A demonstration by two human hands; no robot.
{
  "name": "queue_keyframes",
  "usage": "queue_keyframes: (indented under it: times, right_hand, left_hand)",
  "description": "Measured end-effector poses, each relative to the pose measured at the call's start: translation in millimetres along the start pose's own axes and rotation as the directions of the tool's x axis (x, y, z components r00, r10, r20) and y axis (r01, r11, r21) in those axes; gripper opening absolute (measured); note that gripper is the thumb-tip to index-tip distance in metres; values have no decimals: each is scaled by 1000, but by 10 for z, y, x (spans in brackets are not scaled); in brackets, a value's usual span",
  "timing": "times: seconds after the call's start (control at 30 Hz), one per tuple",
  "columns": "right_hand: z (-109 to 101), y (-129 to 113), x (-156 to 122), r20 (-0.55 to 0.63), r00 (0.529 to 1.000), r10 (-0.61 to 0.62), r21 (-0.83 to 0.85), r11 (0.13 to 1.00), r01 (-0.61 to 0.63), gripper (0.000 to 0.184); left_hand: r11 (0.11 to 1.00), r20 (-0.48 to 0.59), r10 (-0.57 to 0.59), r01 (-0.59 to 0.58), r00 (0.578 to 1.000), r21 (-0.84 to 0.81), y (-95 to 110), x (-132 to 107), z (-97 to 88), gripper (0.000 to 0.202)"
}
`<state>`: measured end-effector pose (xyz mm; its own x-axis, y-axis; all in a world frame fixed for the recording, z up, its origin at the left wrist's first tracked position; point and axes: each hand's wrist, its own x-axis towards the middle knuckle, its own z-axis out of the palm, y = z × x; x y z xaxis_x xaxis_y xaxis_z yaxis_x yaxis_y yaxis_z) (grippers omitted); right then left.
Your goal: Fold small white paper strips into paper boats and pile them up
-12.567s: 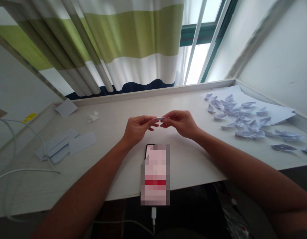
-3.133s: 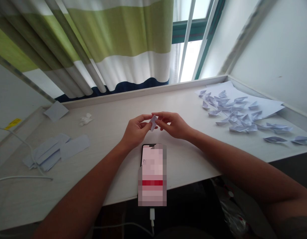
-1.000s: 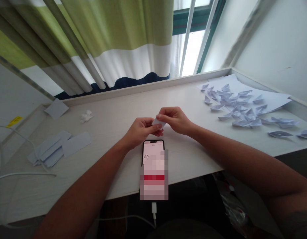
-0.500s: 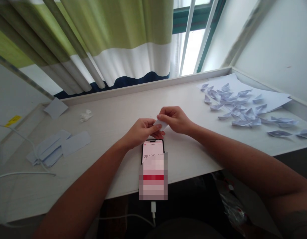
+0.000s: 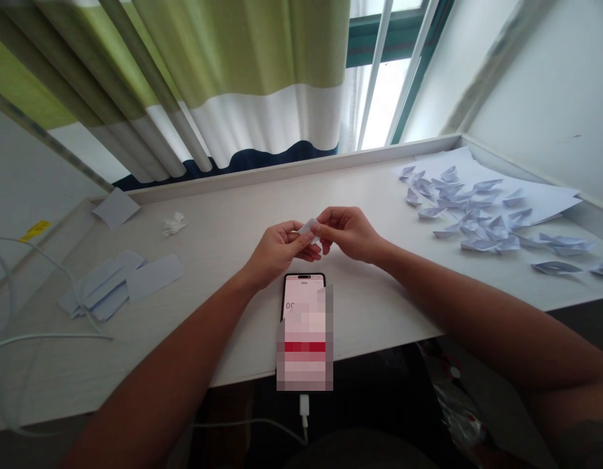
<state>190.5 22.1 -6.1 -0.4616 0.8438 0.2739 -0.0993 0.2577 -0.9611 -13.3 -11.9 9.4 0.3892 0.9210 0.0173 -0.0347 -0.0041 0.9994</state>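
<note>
Between my hands is a small folded piece of white paper (image 5: pixel 308 227), held above the desk. My left hand (image 5: pixel 280 249) pinches it from the left, thumb on the near face. On the other side my right hand (image 5: pixel 349 231) grips the paper's right edge between thumb and fingers. The fingers cover much of the paper, so its exact fold is hidden. Just below the hands a phone (image 5: pixel 304 286) lies on the desk with its screen lit, partly blurred out.
Several folded paper boats (image 5: pixel 491 225) lie at the right, some on white sheets (image 5: pixel 540 195). At the left are a stack of paper pieces (image 5: pixel 103 286), a single paper square (image 5: pixel 116 208), a crumpled tissue (image 5: pixel 174 224) and a white cable (image 5: pixel 52 337). A raised rim (image 5: pixel 282 170) borders the desk.
Both hands still hold the paper, now slightly higher and turned. My right thumb has come down onto the paper near the left thumb. The whole view has shifted slightly.
</note>
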Motion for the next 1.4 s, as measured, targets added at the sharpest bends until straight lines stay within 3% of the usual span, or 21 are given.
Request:
queue_keyframes:
  times: [0.1, 0.23, 0.47, 0.6, 0.8, 0.9, 1.0, 1.13, 1.27, 1.4]
  right_hand:
    - [14, 24, 11, -32, 999, 39, 92, 995, -36, 51]
    - [8, 54, 14, 7, 998, 62, 103, 993, -63, 52]
    - [16, 6, -33, -43, 996, -73, -156, 986, 65, 45]
    - [13, -38, -49, -70, 978, -199, -281, 944, 172, 36]
    - [-42, -60, -49, -110, 952, -287, -365, 902, 230, 24]
    - [-46, -72, -56, -8, 958, -286, -374, 890, 262, 18]
    - [-44, -90, -59, 73, 957, -280, -357, 889, 287, 19]
    - [-67, -105, -56, 14, 972, -235, -331, 916, 226, 23]
    - [-97, -60, -32, -27, 990, -141, -231, 964, 131, 28]
    - [-74, 3, 1, -47, 992, -120, -147, 983, 112, 33]
  left_hand:
    - [998, -67, 53, -52, 996, 17, 7, -1, 21, 39]
    - [998, -68, 46, -43, 997, 34, -17, 8, 3, 34]
    - [1000, -48, 15, -14, 999, 11, -16, 23, -55, 36]
    - [999, -109, -9, 4, 994, -51, -15, 21, -52, 35]
    - [998, -196, 57, -54, 979, 20, -26, 35, -52, 35]
    - [996, -225, 87, -91, 971, -8, 4, 27, -57, 44]
    - [994, -204, 102, -105, 974, -4, 41, 10, -58, 40]
    - [989, -155, 149, -146, 976, 34, 38, 5, -69, 30]
    - [977, -122, 195, -181, 973, 114, -11, 22, -101, 36]
    - [969, -96, 205, -188, 974, 161, -32, 33, -118, 46]
